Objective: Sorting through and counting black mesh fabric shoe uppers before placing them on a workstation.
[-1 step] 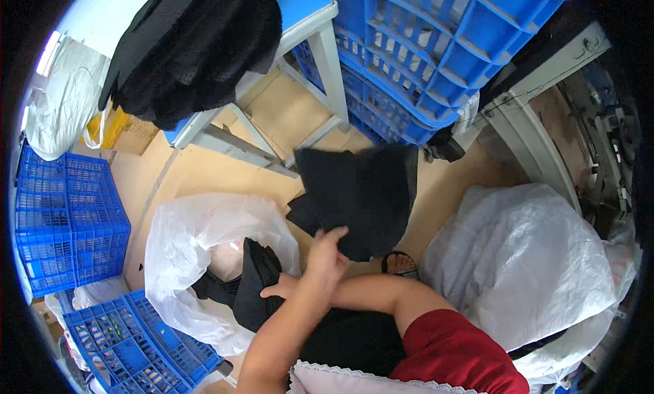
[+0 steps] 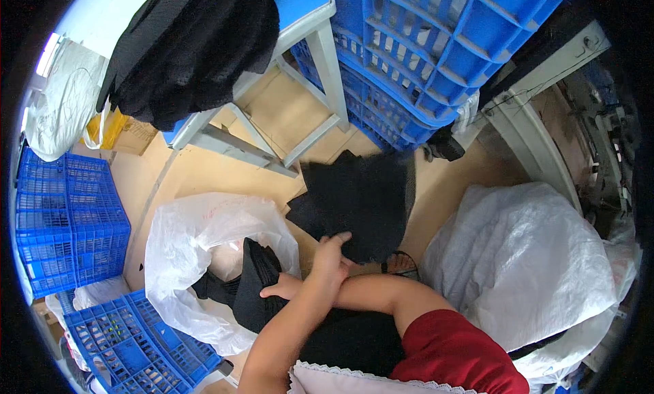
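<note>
My forearms cross, the left one lying over the right. My left hand (image 2: 332, 259) is closed on the near edge of several black fabric pieces (image 2: 361, 200), which fan out over the floor beyond it. Reaching across to the left, my right hand (image 2: 281, 286) grips a folded black cloth (image 2: 255, 292) with the thumb on top; its other fingers are mostly hidden. That cloth rests at the mouth of a white plastic bag (image 2: 174, 258), with more black fabric inside. Black material also covers my lap.
A sandalled foot (image 2: 402, 263) is just beyond my right arm. On the right stands a big white sack (image 2: 518, 258). Blue crates (image 2: 71, 224) are at the left, and taller blue crates (image 2: 415, 46) at the back. Black cloth (image 2: 197, 53) drapes over a blue-topped stool (image 2: 303, 12).
The fabric pieces in my left hand have swung and spread, their far edges shifting. My left hand has moved slightly nearer me. My right hand stays in place.
</note>
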The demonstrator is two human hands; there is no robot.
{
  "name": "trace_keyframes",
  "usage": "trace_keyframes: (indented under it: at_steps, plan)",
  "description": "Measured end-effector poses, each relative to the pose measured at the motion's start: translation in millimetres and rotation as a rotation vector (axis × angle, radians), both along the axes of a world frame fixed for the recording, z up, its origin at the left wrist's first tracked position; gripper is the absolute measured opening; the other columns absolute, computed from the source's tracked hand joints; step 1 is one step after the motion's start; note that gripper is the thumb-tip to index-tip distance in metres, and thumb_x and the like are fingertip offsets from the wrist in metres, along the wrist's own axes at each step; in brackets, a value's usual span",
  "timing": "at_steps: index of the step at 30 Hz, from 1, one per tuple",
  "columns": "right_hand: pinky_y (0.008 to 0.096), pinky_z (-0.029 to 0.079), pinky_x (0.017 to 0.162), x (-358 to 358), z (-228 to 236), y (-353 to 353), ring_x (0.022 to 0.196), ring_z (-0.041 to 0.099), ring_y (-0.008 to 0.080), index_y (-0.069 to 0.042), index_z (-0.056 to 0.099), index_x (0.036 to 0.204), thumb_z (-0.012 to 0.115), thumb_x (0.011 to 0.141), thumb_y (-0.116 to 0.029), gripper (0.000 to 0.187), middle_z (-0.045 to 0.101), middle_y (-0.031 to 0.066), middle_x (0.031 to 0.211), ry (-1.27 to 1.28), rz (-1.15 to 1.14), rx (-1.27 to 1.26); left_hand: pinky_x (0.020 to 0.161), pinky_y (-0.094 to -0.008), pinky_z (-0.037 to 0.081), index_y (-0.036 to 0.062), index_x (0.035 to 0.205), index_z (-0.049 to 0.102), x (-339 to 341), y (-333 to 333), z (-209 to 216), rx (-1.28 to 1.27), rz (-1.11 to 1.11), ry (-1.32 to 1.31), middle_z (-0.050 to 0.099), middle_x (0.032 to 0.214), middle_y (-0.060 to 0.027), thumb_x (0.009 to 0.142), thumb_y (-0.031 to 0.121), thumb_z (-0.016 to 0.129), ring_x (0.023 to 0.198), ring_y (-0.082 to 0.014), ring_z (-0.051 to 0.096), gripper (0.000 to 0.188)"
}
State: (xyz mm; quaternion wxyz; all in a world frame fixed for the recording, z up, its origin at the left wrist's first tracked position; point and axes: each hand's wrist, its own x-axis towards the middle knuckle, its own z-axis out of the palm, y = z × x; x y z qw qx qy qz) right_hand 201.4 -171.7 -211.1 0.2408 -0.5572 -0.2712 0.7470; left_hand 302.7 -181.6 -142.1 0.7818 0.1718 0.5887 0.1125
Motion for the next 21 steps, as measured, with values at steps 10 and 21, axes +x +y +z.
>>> trace_keyframes:
  at_steps: [10, 21]
  plan:
    - [0.0370, 0.038, 0.098, -7, -29, -10, 0.115, 0.050, 0.0348, 0.016, 0.048, 0.119, 0.073, 0.068, -0.041, 0.080, 0.051, 0.0289, 0.122, 0.097, -0.237, 0.132, 0.072, -0.0372, 0.048, 0.0004, 0.123, 0.040, -2, -13, -10, -0.007, 0.110, 0.013, 0.052, 0.114, -0.0175, 0.077, 0.004, 0.062, 0.095, -0.0297, 0.057, 0.050]
    - [0.0370, 0.042, 0.093, 6, -9, -10, 0.104, 0.055, 0.0233, 0.003, 0.043, 0.126, 0.068, 0.079, -0.017, 0.057, 0.060, 0.0140, 0.110, 0.278, -0.625, 0.512, 0.094, -0.0308, 0.041, -0.0002, 0.128, 0.043, -88, 64, 108, 0.601, -0.340, -0.008, 0.048, 0.125, -0.0122, 0.084, 0.003, 0.057, 0.110, -0.0218, 0.054, 0.046]
